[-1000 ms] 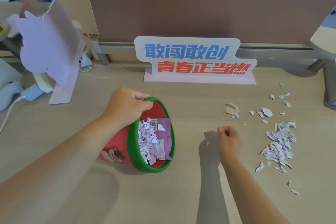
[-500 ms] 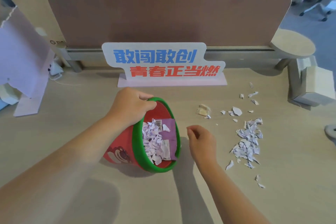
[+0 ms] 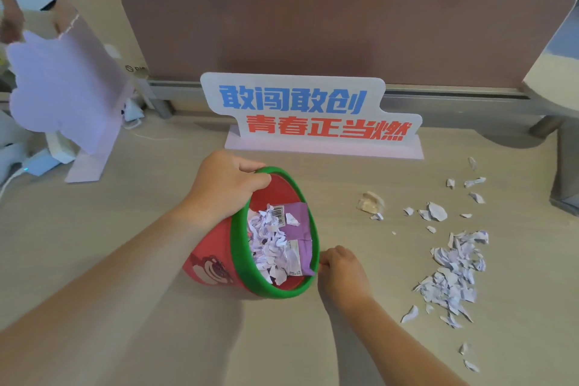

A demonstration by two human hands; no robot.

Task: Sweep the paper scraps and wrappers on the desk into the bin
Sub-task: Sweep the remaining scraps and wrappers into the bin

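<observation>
Pale wood-grain desk surface fills the lower view, backed by a dusty-pink fabric divider panel with a white cut-out sign bearing blue and red Chinese lettering standing in front of it. At the middle of the desk a small red plastic bin with a green rim and a cartoon bear print lies tipped, its mouth turned toward the right; it holds torn white and lilac paper pieces and a purple foil wrapper. The left hand grips the top of the green rim, fingers curled over the edge. The right hand is loosely curled with its fingertips right at the lower right edge of the rim; whether it pinches anything cannot be told. Well to the right, apart from the bin, a loose heap of torn white and lilac paper scraps lies on the desk, with smaller bits scattered above and below it, and a crumpled beige wrapper sits between the heap and the bin. At far left stands a lilac cloud-shaped card stand.
</observation>
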